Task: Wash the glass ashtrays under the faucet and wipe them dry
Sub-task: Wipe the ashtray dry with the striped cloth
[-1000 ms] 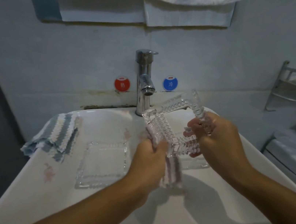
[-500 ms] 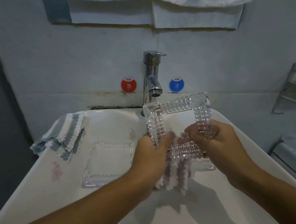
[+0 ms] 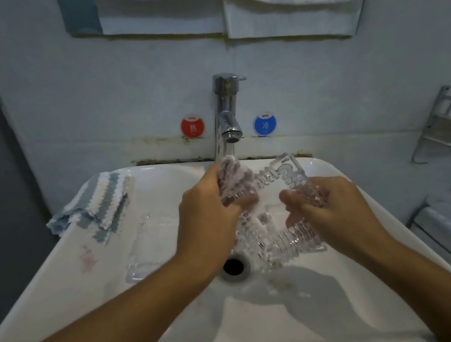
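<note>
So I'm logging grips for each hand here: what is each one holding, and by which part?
The right hand grips the glass ashtray by its ribbed right rim. The left hand presses a striped cloth against its upper-left rim.

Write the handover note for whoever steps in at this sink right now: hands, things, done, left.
Left hand: presses a striped cloth against the ribbed glass ashtray.
Right hand: grips the ashtray's right side, holding it tilted above the drain.
Faucet: no stream visible.
Second ashtray: lies flat in the sink, left of the hands, blurred.
Spare striped cloth: draped over the sink's back left rim.
Done: wiping of the held ashtray is under way.
Left: finish wiping it; whether the second one is washed or dry cannot be told.
</note>
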`<state>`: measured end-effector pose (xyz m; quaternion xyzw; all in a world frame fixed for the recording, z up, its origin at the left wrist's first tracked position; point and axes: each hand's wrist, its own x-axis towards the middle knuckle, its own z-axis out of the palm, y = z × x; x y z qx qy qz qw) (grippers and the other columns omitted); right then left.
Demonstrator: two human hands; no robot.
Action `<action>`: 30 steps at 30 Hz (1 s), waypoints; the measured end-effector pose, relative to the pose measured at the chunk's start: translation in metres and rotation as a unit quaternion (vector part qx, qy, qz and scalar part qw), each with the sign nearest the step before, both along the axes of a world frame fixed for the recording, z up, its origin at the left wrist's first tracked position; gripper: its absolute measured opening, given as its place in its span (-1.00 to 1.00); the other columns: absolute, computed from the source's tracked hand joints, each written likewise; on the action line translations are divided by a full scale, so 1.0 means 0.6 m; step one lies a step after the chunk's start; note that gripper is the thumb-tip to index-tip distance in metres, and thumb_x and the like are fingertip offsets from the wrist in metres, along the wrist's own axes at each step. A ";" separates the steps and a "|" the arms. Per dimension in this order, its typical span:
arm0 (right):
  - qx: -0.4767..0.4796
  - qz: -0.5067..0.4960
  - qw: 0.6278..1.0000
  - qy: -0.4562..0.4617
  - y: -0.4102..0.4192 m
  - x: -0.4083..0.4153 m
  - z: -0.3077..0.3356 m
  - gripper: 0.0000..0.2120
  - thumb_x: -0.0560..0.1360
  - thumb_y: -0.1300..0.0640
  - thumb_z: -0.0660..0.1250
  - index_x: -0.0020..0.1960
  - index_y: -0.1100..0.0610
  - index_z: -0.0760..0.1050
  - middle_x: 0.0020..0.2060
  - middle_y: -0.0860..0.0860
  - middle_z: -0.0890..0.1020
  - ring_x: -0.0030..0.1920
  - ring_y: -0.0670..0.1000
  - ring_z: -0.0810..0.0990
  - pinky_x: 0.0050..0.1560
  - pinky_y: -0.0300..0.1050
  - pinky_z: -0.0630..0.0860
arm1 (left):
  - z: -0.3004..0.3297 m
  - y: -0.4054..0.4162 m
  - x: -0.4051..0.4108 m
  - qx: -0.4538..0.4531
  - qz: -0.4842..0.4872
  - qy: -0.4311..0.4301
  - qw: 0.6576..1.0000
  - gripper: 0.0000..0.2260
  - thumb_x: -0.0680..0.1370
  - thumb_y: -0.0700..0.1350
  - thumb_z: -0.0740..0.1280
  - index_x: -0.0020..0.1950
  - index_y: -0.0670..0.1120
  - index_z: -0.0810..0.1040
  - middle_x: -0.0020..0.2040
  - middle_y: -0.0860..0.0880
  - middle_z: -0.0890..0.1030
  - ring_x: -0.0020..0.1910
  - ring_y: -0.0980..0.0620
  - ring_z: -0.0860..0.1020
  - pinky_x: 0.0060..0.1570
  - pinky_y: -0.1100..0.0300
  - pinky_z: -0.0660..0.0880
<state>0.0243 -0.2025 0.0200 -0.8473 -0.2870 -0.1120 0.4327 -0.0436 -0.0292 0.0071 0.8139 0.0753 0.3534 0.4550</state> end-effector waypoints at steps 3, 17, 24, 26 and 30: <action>0.018 -0.064 0.995 -0.081 0.002 -0.006 -0.009 -0.68 0.59 -0.04 0.33 -0.24 0.11 0.63 -0.45 -0.05 0.66 -0.44 -0.07 0.63 -0.29 0.06 0.62 | 0.004 -0.017 -0.001 -0.196 -0.058 0.049 0.978 -0.72 0.51 0.00 0.46 0.20 0.01 0.57 -0.05 0.08 0.70 -0.10 0.16 0.68 -0.20 0.30 0.60; 0.051 -0.141 0.981 -0.126 0.010 -0.001 -0.019 -0.71 0.63 0.02 0.29 -0.16 0.16 0.60 -0.38 0.02 0.65 -0.39 0.06 0.61 -0.32 0.09 0.58 | -0.007 -0.045 -0.009 -0.254 -0.062 0.181 0.948 -0.82 0.67 -0.03 0.22 -0.05 -0.08 0.53 -0.22 -0.07 0.62 -0.29 0.03 0.59 -0.34 0.24 0.48; 0.054 -0.140 0.984 -0.099 0.013 0.001 -0.019 -0.73 0.63 0.03 0.30 -0.14 0.16 0.61 -0.35 0.03 0.66 -0.36 0.07 0.63 -0.26 0.11 0.61 | 0.003 -0.056 -0.011 -0.283 -0.052 0.108 0.952 -0.87 0.68 -0.06 0.20 -0.03 0.00 0.48 -0.04 -0.17 0.63 -0.12 -0.10 0.60 -0.24 0.18 0.49; 0.055 -0.138 0.985 -0.089 0.013 0.004 -0.022 -0.73 0.63 0.03 0.30 -0.15 0.16 0.61 -0.36 0.04 0.66 -0.36 0.08 0.63 -0.26 0.12 0.61 | 0.003 -0.049 -0.012 -0.276 -0.053 0.130 0.951 -0.86 0.67 -0.01 0.24 -0.05 -0.01 0.50 -0.06 -0.20 0.63 -0.17 -0.03 0.57 -0.25 0.20 0.47; 0.090 -0.113 0.988 -0.057 0.011 0.000 -0.019 -0.70 0.63 0.03 0.32 -0.23 0.11 0.60 -0.39 -0.02 0.66 -0.37 0.04 0.64 -0.24 0.10 0.61 | -0.020 -0.042 -0.010 -0.244 -0.129 0.258 0.926 -0.74 0.61 0.09 0.31 0.07 -0.09 0.60 -0.01 -0.29 0.68 -0.15 -0.18 0.67 -0.13 -0.04 0.57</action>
